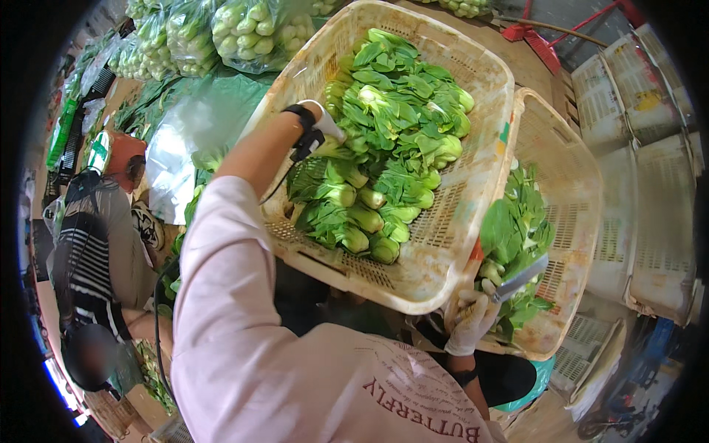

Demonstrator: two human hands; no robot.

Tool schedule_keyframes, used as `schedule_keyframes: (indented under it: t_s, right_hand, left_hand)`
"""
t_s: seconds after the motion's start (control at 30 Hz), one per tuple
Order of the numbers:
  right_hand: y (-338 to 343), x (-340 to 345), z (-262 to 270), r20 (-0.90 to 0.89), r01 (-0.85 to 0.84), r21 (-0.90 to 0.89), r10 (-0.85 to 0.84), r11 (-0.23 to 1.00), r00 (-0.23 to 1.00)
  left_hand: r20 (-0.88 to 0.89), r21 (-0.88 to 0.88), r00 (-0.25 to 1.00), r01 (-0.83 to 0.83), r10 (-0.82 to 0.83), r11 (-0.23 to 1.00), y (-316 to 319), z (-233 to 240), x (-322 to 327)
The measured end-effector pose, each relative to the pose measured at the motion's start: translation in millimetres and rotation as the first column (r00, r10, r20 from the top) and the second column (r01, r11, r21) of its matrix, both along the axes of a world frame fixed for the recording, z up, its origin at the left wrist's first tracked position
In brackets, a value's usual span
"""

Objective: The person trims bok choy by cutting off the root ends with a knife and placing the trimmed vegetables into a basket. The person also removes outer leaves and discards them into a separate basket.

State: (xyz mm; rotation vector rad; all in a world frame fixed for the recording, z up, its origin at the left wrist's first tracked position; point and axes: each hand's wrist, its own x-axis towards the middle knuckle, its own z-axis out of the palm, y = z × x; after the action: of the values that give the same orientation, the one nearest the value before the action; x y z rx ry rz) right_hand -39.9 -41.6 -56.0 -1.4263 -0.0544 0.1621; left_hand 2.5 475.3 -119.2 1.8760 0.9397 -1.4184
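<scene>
My left hand [330, 126], in a white glove, reaches over the rim into a worn cream plastic crate [437, 266]. Its fingers are mostly hidden beside a bok choy head; whether they grip it I cannot tell. Many green bok choy heads [365, 166] lie in the crate, the nearer ones with their pale stem ends towards me. My right hand [472, 318], gloved too, holds a knife with a broad metal blade [520, 278]. The blade points up and right, above loose bok choy leaves [515, 232] in a second cream crate [573, 221].
Clear bags of bok choy [243, 33] stand at the back left. A person [99, 249] in a striped top is low at the left. Stacked pale crates [626, 183] line the right side. A red broom [534, 41] lies at the back. A black cable [158, 326] hangs beside my left arm.
</scene>
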Motion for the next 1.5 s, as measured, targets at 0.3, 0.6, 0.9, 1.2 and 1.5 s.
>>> schedule_keyframes:
  t_s: [0.3,0.6,0.9,1.2,1.5]
  right_hand:
    - [-2.4,-2.6,24.6,0.013,-0.132,-0.014,0.132,0.991,0.991]
    - [-19.3,32.4,90.3,-0.003,-0.394,-0.033,0.394,0.918,0.919]
    - [-87.0,65.2,96.2,-0.225,-0.434,-0.025,0.418,0.901,0.880]
    - [-94.3,60.0,97.8,0.344,-0.122,-0.400,0.272,0.908,0.899]
    - [-93.5,36.0,97.6,0.577,0.221,-0.786,0.556,0.578,0.598]
  left_hand:
    - [-0.069,-0.997,0.399,-0.068,0.914,-0.046,-162.7,109.8,-96.3]
    - [0.315,-0.947,0.113,-0.035,0.942,0.320,-382.4,151.5,-85.9]
    - [0.666,0.715,-0.191,-0.112,-0.721,0.690,-431.4,191.3,-88.8]
    - [0.973,-0.107,-0.219,-0.150,0.072,0.983,-412.4,158.4,-58.3]
    - [0.944,0.175,-0.250,-0.169,-0.214,0.970,-421.3,160.2,-46.3]
